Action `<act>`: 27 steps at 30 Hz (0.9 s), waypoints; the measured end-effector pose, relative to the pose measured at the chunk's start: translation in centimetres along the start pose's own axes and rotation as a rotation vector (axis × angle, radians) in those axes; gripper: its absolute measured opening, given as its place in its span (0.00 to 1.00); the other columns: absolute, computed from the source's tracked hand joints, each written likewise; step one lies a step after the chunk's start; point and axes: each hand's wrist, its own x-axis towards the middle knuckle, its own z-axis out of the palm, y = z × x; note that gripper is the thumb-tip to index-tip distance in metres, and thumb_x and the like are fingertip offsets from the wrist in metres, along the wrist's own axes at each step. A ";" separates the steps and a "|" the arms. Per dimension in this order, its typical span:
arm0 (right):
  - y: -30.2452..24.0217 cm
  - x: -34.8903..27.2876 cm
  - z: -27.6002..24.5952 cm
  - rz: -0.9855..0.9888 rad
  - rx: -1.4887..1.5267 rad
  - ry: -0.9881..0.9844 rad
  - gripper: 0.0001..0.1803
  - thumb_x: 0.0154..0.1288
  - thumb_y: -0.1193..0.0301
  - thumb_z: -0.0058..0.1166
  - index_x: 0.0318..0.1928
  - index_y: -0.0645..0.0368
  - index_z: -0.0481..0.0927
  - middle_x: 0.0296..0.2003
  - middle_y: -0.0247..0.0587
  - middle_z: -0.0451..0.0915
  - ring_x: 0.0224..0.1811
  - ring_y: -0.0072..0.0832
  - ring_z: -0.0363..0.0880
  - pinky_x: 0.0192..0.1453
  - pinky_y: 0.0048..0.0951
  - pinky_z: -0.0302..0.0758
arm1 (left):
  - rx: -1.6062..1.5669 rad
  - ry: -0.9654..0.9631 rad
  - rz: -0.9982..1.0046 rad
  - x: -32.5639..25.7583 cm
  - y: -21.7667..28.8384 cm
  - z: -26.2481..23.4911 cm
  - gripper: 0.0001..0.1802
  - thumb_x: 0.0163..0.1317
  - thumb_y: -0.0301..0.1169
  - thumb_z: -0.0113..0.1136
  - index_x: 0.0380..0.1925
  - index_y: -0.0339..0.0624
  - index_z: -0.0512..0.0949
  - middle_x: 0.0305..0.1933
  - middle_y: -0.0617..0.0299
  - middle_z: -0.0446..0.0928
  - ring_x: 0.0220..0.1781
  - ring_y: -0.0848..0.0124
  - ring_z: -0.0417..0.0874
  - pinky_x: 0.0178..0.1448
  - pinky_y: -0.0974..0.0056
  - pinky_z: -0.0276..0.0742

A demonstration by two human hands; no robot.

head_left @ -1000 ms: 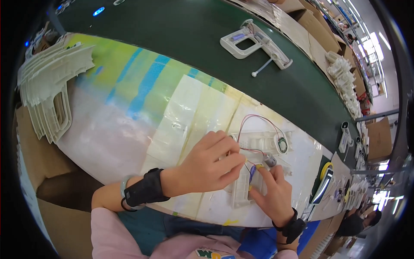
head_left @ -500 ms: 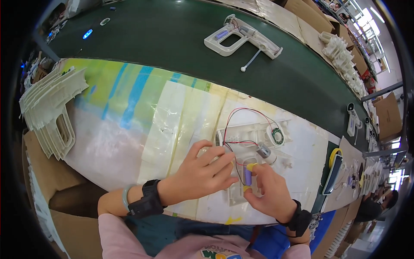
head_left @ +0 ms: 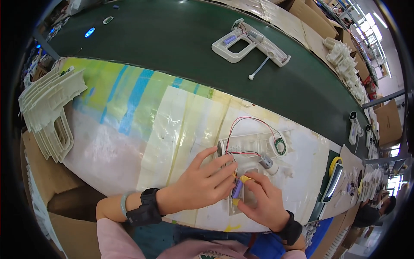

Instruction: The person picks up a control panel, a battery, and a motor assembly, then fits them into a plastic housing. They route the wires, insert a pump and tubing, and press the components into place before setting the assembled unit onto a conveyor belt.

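A white plastic half shell (head_left: 224, 146) lies on the table in front of me. In it are a grey motor (head_left: 268, 164), a round green circuit board (head_left: 280, 146) and red and black wires (head_left: 248, 117). My right hand (head_left: 266, 199) pinches a purple cylindrical battery (head_left: 236, 189) between thumb and forefinger, both tipped with yellow finger covers. The battery tilts over the handle part of the shell. My left hand (head_left: 200, 183) reaches across the shell's left end, fingers spread out beside the wires and close to the battery. Its thumb is mostly hidden.
A stack of white shells (head_left: 47, 112) stands at the left by a cardboard box (head_left: 73, 220). Beyond the table runs a dark green belt (head_left: 168, 47) carrying another fitted shell (head_left: 235, 55) and a lit blue piece (head_left: 89, 32). A yellow-and-black device (head_left: 333, 181) lies at the right.
My right hand has brought the battery leftward and lower, nearer my left fingers, and the battery leans more. My left hand stays over the shell. The whole view has shifted slightly.
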 end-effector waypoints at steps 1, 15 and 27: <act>0.0 -0.3 0.4 -0.002 -0.015 0.045 0.30 0.43 0.73 0.71 0.49 0.61 0.75 0.52 0.48 0.76 0.34 0.36 0.79 0.34 0.30 0.79 | 0.002 -0.001 -0.003 0.1 -0.1 0.0 0.10 0.52 0.33 0.70 0.33 0.44 0.83 0.53 0.62 0.78 0.59 0.64 0.77 0.68 0.46 0.66; -1.5 0.8 -0.8 0.127 -0.090 0.038 0.34 0.43 0.71 0.71 0.53 0.65 0.73 0.33 0.42 0.75 0.28 0.32 0.78 0.28 0.30 0.76 | -0.056 0.081 -0.021 0.4 -0.3 0.4 0.09 0.52 0.31 0.64 0.34 0.41 0.78 0.51 0.57 0.79 0.58 0.64 0.78 0.65 0.49 0.69; -1.6 1.4 -2.3 0.088 -0.076 -0.251 0.24 0.53 0.69 0.66 0.53 0.58 0.80 0.17 0.35 0.77 0.16 0.34 0.77 0.22 0.33 0.73 | -0.103 0.055 -0.057 0.7 -0.7 0.2 0.12 0.47 0.30 0.65 0.33 0.41 0.78 0.51 0.59 0.78 0.58 0.63 0.77 0.65 0.48 0.67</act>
